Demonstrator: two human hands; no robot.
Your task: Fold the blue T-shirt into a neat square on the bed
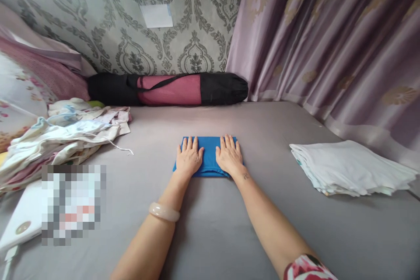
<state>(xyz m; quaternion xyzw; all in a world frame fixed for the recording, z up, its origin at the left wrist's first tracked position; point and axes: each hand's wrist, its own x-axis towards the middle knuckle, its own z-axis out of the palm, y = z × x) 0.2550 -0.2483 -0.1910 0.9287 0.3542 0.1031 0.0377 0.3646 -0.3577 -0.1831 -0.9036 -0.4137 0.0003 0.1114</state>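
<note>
A blue folded cloth [209,157] lies flat on the grey bed sheet in front of me, its layered edge facing my side. My left hand [189,157] rests palm down on its left part, with the fingers stretched out toward the far edge. On the right part lies my right hand [229,155], also flat, with its thumb turned inward. A strip of blue fabric shows between the two hands. What lies under the palms is hidden. A pale bangle [164,212] circles my left forearm.
Folded white cloths [351,168] are stacked at the right. To the left sits a loose pile of clothes [65,133], with a white device with a cable [28,214] nearer me. A black and pink rolled bag [169,89] lies along the wall, beside purple curtains [295,30].
</note>
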